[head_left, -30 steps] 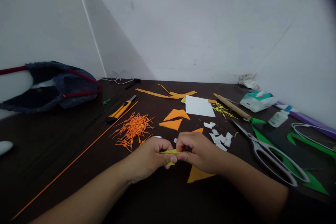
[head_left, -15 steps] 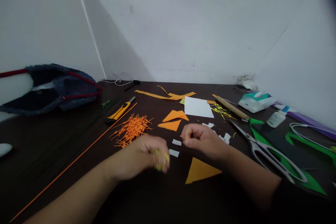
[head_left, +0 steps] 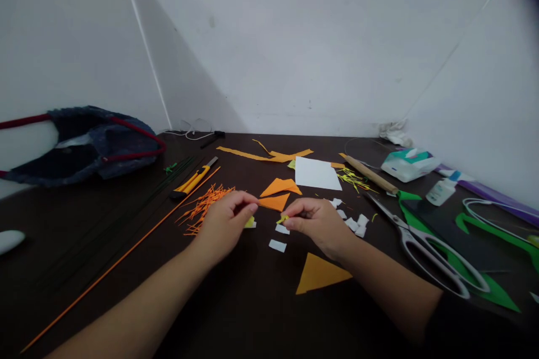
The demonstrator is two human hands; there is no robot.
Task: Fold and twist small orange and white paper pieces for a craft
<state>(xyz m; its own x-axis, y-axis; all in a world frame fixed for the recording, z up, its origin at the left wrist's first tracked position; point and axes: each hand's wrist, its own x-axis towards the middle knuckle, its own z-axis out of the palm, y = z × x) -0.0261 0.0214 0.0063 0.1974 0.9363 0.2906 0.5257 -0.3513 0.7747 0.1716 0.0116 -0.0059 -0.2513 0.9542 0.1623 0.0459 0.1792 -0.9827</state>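
My left hand (head_left: 225, 221) is closed, thumb and forefinger brought together beside the tip of an orange paper piece (head_left: 275, 202). Below its thumb shows a yellow paper piece (head_left: 249, 222), partly hidden by the fingers, with a bit of white at its edge. My right hand (head_left: 318, 221) pinches a small yellow paper strip (head_left: 282, 219) between thumb and fingers, just above a small white paper rectangle (head_left: 282, 229). Another white rectangle (head_left: 277, 245) lies nearer to me. A darker orange paper triangle (head_left: 322, 275) lies in front of my right wrist.
Orange paper shreds (head_left: 206, 207) lie left of my left hand, beside a long orange stick (head_left: 122, 261) and a yellow utility knife (head_left: 194, 178). Scissors (head_left: 421, 244), a glue bottle (head_left: 443, 189) and green paper (head_left: 501, 291) lie right. A white sheet (head_left: 318, 173) lies behind.
My left hand has moved up and away from me, turning so the yellow paper is below its thumb. My right hand has shifted slightly left; a yellow strip now shows in its fingertips.
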